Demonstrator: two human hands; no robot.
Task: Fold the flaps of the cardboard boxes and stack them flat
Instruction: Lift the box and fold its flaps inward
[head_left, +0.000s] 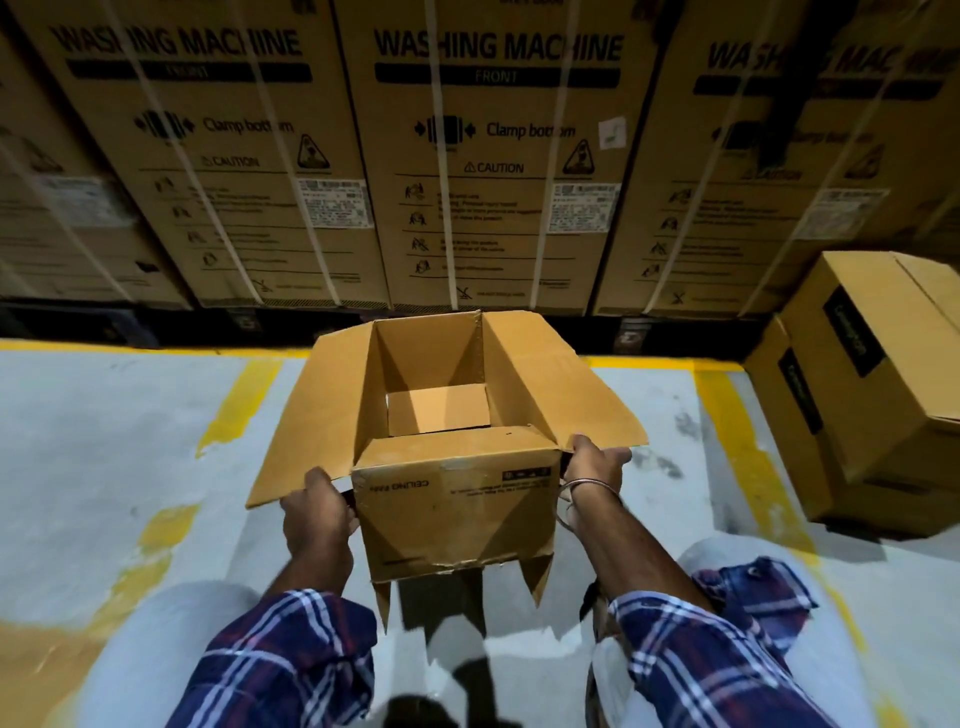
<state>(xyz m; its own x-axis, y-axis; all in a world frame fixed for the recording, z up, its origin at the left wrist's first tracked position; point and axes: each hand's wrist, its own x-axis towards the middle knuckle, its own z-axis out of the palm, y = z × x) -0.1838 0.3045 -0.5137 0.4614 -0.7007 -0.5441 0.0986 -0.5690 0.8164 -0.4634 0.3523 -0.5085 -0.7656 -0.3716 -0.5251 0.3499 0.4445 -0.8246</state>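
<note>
**Open carton held at both sides, flaps not yet folded**

A brown corrugated cardboard box (457, 509), printed "CEILING FAN" upside down on its near wall, is held in front of the person, above the grey concrete floor (104, 441) with its yellow painted lines. Its top is open: the long left flap (306, 431) and the long right flap (561, 384) splay outward, the near short flap (457, 447) leans inward over the cavity, and the far short flap stands roughly upright. Bottom flaps hang loose below the near wall, so the base appears partly undone. The left hand (319, 512) clamps the box's left near corner, fingers curled together round the edge beneath the left flap. The right hand (595, 467), a metal bangle at its wrist, grips the right near corner, fingers closed on the cardboard where the right flap hinges. Checked blue sleeves cover both forearms. To the right, two closed brown cartons (872, 395) lean stacked on the floor; behind stands a wall of strapped cartons marked "WASHING MACHINE" (493, 156).

Risk, as judged: the grip sits only at two near corners, so the box could twist or slip as the flaps are pushed; the near wall's lower edge looks torn and may rip further if the panels are forced flat against their creases
</note>
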